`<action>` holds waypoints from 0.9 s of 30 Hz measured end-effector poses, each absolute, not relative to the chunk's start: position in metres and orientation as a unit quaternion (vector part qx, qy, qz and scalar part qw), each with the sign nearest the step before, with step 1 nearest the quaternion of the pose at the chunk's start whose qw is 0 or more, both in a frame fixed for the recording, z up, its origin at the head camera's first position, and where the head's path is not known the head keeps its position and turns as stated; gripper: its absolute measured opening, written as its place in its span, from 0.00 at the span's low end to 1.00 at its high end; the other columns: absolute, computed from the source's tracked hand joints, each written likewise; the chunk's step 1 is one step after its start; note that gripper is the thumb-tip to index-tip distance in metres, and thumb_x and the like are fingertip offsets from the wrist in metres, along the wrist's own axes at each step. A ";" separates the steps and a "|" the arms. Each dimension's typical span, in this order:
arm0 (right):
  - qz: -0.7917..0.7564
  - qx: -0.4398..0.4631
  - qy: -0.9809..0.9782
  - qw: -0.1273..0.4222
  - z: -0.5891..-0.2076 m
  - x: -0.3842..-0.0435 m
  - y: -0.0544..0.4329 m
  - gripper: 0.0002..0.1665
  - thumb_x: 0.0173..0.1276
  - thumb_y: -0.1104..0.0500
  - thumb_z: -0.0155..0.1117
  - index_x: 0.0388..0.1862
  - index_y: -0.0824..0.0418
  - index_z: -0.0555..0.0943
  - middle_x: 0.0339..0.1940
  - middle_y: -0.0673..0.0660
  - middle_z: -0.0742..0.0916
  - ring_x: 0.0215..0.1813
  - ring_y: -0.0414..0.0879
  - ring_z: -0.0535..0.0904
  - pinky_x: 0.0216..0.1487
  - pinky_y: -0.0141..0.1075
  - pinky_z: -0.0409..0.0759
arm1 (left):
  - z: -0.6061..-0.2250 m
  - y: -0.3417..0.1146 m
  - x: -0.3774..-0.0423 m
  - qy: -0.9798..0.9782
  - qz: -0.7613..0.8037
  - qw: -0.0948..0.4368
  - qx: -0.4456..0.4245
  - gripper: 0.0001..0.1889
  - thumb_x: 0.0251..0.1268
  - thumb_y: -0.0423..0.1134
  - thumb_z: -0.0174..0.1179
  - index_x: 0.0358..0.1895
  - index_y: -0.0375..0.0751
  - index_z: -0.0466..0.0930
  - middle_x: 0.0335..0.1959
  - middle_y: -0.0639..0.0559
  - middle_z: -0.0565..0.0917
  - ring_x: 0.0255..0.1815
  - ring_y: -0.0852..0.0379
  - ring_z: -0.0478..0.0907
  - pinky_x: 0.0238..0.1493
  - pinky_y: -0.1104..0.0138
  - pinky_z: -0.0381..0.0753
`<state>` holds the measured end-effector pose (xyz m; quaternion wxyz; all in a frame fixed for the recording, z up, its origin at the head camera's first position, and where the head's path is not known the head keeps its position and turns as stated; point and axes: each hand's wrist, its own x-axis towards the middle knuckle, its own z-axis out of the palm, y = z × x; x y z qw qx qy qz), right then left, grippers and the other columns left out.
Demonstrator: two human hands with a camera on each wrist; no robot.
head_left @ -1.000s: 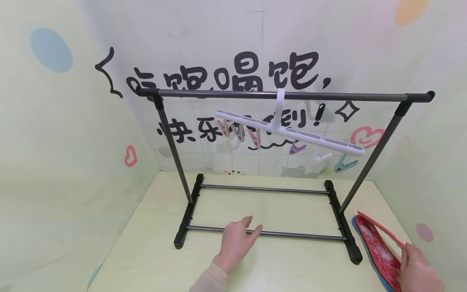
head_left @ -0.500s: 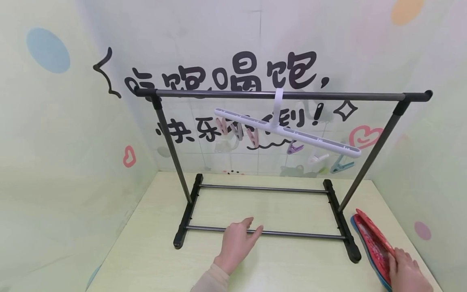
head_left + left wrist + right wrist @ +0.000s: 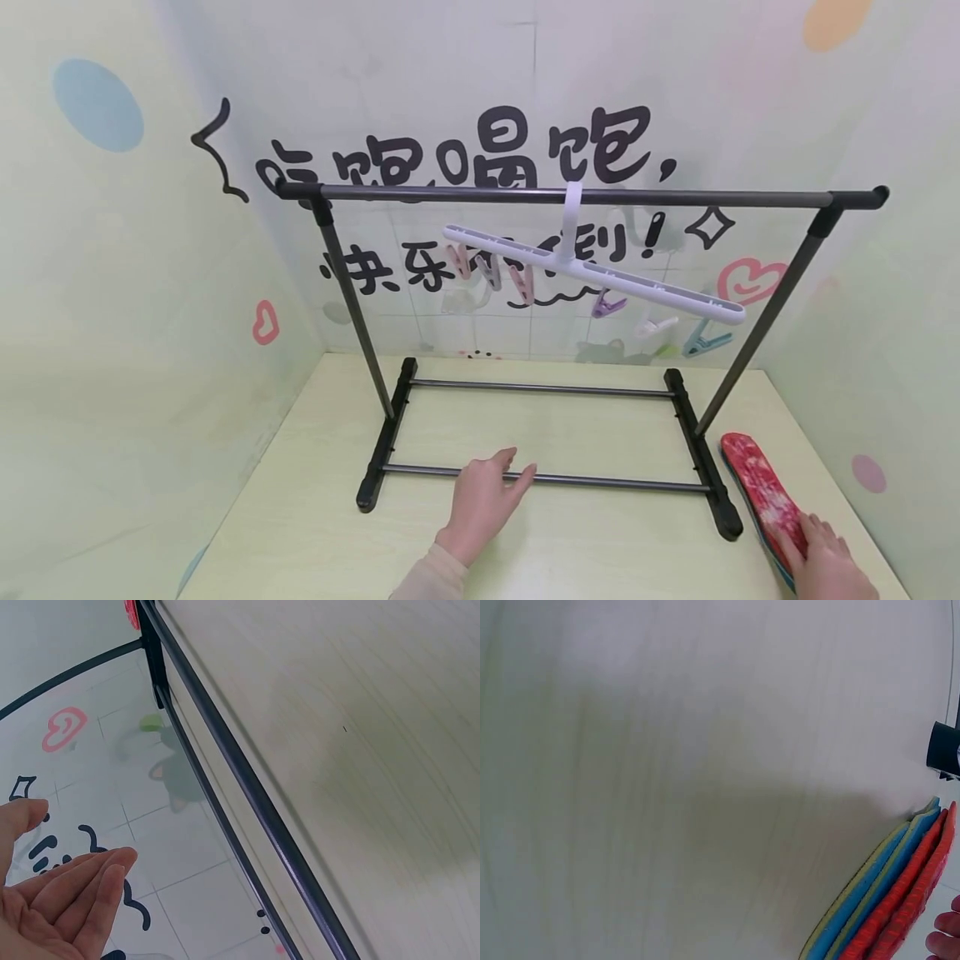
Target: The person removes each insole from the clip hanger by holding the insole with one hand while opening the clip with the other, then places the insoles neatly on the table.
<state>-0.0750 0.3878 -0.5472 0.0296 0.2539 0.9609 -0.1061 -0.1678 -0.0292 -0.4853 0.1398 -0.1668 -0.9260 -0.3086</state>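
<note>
A long, rounded insole [image 3: 761, 483] with a mottled red and white face lies on a stack at the right of the table. In the right wrist view the stack shows edge-on, with red insoles [image 3: 900, 911] against blue insoles [image 3: 881, 881] with yellowish edges. My right hand [image 3: 828, 567] holds the near end of the top insole, thumb at its left and fingers along its right side. Only the curled fingertips [image 3: 946, 934] show in the right wrist view. My left hand [image 3: 480, 504] hovers by the rack's front lower bar [image 3: 622, 482], thumb and fingers apart, holding nothing.
A black rack [image 3: 720, 500] stands on the pale table [image 3: 300, 483]. A white hanger [image 3: 637, 283] hangs from its top rail [image 3: 450, 194], with several coloured clips [image 3: 707, 337] along it. Walls [image 3: 112, 333] enclose the table at the back and sides.
The top insole, earlier raised at its right edge by my right hand, has come down onto the stack, its patterned face up. My right hand moved slightly left. The left hand is nearly still.
</note>
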 end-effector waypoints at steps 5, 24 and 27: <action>-0.107 0.261 0.959 0.023 -0.548 -0.076 0.386 0.42 0.74 0.44 0.57 0.64 0.82 0.65 0.65 0.80 0.68 0.69 0.73 0.64 0.68 0.60 0.65 | -0.486 -0.032 -0.169 -0.928 -0.306 0.134 -0.162 0.21 0.66 0.51 0.62 0.48 0.34 0.85 0.32 0.42 0.90 0.07 0.76 0.56 0.29 0.68 0.82; -0.145 0.264 0.953 0.002 -0.549 -0.082 0.382 0.42 0.81 0.38 0.34 0.70 0.75 0.62 0.68 0.79 0.65 0.72 0.74 0.57 0.73 0.65 0.50 | -0.485 -0.052 -0.180 -0.938 -0.293 0.124 -0.141 0.25 0.66 0.52 0.62 0.54 0.33 0.82 0.05 0.61 0.64 0.09 0.74 0.41 0.11 0.76 0.52; -0.156 0.262 0.952 0.011 -0.549 -0.084 0.382 0.46 0.80 0.35 0.26 0.72 0.74 0.58 0.70 0.79 0.62 0.72 0.76 0.55 0.73 0.66 0.46 | -0.485 -0.055 -0.183 -0.942 -0.284 0.115 -0.134 0.26 0.66 0.52 0.63 0.55 0.33 0.82 0.05 0.67 0.52 0.08 0.72 0.42 0.12 0.75 0.51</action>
